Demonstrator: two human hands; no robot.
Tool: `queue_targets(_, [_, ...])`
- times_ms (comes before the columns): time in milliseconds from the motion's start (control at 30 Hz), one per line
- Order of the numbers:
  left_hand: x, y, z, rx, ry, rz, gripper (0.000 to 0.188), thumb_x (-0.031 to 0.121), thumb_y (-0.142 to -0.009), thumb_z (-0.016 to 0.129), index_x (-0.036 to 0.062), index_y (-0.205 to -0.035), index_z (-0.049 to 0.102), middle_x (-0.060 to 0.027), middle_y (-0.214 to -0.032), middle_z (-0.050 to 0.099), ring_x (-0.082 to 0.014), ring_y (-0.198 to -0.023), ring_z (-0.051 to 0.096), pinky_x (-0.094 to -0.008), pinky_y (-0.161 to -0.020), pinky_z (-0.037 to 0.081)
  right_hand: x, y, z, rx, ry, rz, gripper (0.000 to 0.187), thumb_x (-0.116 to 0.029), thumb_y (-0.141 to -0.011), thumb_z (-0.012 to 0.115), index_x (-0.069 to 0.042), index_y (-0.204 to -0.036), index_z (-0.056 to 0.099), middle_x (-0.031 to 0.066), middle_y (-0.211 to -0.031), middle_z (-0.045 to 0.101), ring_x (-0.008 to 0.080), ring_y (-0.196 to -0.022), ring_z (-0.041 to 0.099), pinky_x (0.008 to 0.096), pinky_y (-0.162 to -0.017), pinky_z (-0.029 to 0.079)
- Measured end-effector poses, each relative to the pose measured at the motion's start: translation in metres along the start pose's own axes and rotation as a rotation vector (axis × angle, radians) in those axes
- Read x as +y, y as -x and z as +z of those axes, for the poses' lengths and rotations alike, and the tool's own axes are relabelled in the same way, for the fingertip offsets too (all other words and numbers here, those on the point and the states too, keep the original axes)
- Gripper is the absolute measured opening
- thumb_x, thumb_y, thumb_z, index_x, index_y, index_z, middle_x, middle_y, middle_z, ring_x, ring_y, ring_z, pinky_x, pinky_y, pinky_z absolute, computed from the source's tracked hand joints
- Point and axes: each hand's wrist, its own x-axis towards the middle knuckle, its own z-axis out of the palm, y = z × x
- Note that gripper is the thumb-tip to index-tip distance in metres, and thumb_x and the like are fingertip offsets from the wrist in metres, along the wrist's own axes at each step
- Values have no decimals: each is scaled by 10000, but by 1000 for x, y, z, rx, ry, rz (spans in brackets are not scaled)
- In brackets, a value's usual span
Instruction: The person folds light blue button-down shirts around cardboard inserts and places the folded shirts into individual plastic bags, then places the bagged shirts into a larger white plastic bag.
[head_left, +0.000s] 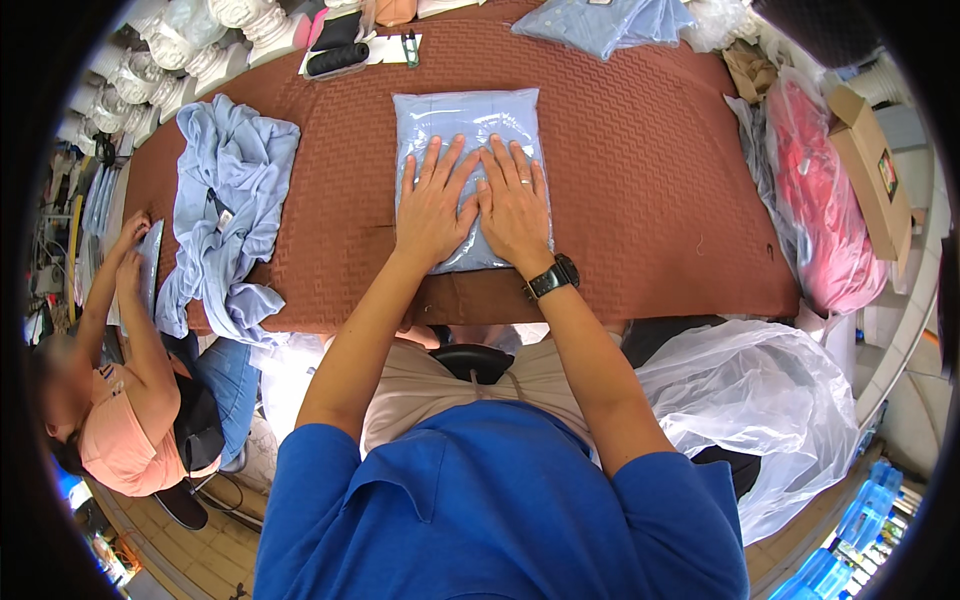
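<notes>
A folded light-blue garment in a clear plastic bag point(470, 112) lies flat near the middle of the table. My left hand point(433, 205) rests palm down on its left half, fingers spread and pointing away from me. On the right half, my right hand point(512, 205) lies flat too, with a ring on one finger and a dark watch on the wrist. The thumbs almost meet over the middle of the bag. Both hands touch the plastic without gripping it. Parts of the bag are hidden under my palms.
A crumpled light-blue garment point(235, 170) lies on the brown-covered table point(640, 190) at left. Black thread point(338, 60) and small snips point(410, 48) sit at the back. Another bagged blue garment point(600, 22) is far right. Clear plastic point(750, 410) hangs by my right. A person point(140, 410) works at left.
</notes>
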Motion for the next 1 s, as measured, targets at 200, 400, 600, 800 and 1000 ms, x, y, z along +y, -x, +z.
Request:
queue_targets(200, [1, 0, -1, 5, -3, 3, 574, 326, -927, 545, 200, -1479, 452, -68, -1592, 346, -321, -1495, 243, -565, -1197, 148, -1, 1, -1, -17, 30, 1, 450, -256, -1030, 396, -82, -1439, 470, 81, -1573, 365, 314, -1460, 303, 518, -1186, 232])
queue_targets(400, [2, 2, -1, 1, 0, -2, 574, 331, -926, 541, 196, -1477, 454, -70, -1594, 343, -320, -1496, 243, -566, -1195, 152, -1, 3, -1, -19, 28, 7, 454, -256, -1028, 402, -83, -1443, 463, 80, -1576, 360, 309, -1463, 295, 517, -1188, 227])
queue_targets(600, [-8, 1, 1, -78, 135, -31, 529, 329, -961, 527, 181, -1465, 463, -85, -1592, 340, -321, -1493, 248, -564, -1195, 157, 10, -3, 5, -45, -157, 40, 455, -247, -999, 468, -62, -1413, 504, 115, -1544, 404, 345, -1438, 330, 532, -1172, 243])
queue_targets(800, [-25, -50, -22, 91, 135, -168, 489, 336, -1012, 476, 186, -1477, 451, -99, -1599, 323, -327, -1503, 224, -574, -1200, 145, 1, -65, -12, 177, -311, 68, 438, -242, -994, 501, -93, -1404, 525, 134, -1516, 437, 385, -1418, 344, 563, -1157, 259])
queue_targets(1000, [-38, -66, 31, 72, 35, -172, 519, 389, -1028, 432, 220, -1518, 404, -66, -1633, 263, -330, -1518, 173, -594, -1198, 133, 27, -79, 42, 162, 6, 70, 452, -304, -1004, 468, -132, -1417, 531, 124, -1544, 412, 373, -1450, 307, 578, -1174, 216])
